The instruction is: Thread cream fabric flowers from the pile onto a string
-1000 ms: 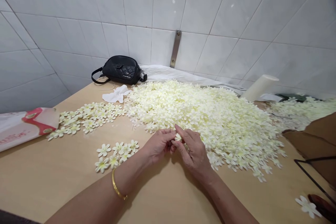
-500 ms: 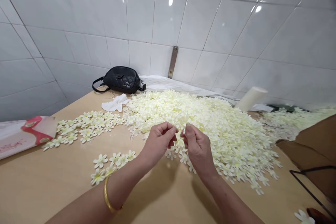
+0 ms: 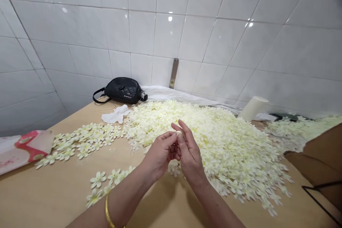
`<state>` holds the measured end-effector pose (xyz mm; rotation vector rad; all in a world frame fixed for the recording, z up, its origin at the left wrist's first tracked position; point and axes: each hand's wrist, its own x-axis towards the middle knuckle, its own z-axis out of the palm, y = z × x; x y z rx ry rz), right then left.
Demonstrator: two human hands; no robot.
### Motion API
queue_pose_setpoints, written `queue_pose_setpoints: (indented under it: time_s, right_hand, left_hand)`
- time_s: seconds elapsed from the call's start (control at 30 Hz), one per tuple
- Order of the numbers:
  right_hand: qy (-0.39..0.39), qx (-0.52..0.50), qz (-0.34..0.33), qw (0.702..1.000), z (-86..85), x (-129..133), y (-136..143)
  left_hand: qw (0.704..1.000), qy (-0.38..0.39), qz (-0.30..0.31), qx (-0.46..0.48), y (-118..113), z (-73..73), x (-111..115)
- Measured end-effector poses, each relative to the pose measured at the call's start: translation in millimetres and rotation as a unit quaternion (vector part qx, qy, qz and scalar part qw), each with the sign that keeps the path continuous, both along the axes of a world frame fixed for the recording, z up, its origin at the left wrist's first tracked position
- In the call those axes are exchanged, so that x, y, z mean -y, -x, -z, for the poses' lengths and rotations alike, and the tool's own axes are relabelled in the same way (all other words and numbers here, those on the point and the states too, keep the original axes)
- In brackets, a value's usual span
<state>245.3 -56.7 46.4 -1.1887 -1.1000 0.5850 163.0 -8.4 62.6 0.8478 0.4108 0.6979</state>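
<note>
My left hand (image 3: 161,153) and my right hand (image 3: 190,155) meet above the table, at the near edge of a big pile of white-yellow artificial flowers (image 3: 227,142). The left fingers are curled, thumb against forefinger. My right thumb presses against its fingers, with two fingertips raised. A small pale bit shows between the fingertips, too small to name. A gold bangle (image 3: 107,210) circles my left wrist. Under that forearm lie several single flowers (image 3: 98,179). Farther left, more flowers (image 3: 88,139) are spread on the wooden table (image 3: 66,192).
A black bag (image 3: 123,90) and a crumpled white tissue (image 3: 116,114) lie at the back left. At the left edge is a red-and-white packet (image 3: 25,149). A white roll (image 3: 252,108) leans behind the pile. Brown cardboard (image 3: 320,156) stands at right. A tiled wall (image 3: 149,32) closes the back.
My hands have come together; before, a small gap lay between them. The right hand moved left and its two fingers lifted. The view has tilted up slightly.
</note>
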Motion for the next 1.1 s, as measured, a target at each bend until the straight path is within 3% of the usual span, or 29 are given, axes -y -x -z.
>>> queue_pose_setpoints:
  time_s: [0.17, 0.3, 0.43, 0.57, 0.7, 0.83, 0.97, 1.1]
  right_hand:
    - [0.028, 0.134, -0.038, 0.990, 25.4, 26, -2]
    - [0.023, 0.164, 0.005, 0.986, 32.2, 39, 1]
    - [0.009, 0.194, 0.048, 0.980, 31.9, 39, 4]
    - [-0.006, 0.217, 0.094, 0.972, 34.3, 39, 2]
    - [0.060, 0.188, 0.110, 0.974, 38.2, 39, 0]
    - [0.079, 0.128, 0.046, 0.988, 37.9, 38, 0]
    - [0.106, -0.005, -0.055, 0.993, 33.3, 38, -2]
    - [0.118, -0.072, -0.076, 0.987, 31.9, 39, -4]
  left_hand:
    - [0.997, 0.053, 0.022, -0.046, 21, 24.5, 9]
    - [0.996, 0.074, 0.027, -0.051, 21, 40.8, 19]
    - [0.997, 0.074, 0.025, -0.025, 17, 46.1, 21]
    - [0.994, 0.098, -0.023, -0.031, 23, 47.4, 17]
    - [0.992, 0.120, -0.018, -0.037, 30, 48.6, 14]
    - [0.992, 0.126, 0.029, -0.011, 31, 48.8, 15]
    - [0.992, 0.120, 0.041, -0.001, 31, 49.7, 12]
    - [0.992, 0.118, 0.039, -0.005, 30, 48.8, 12]
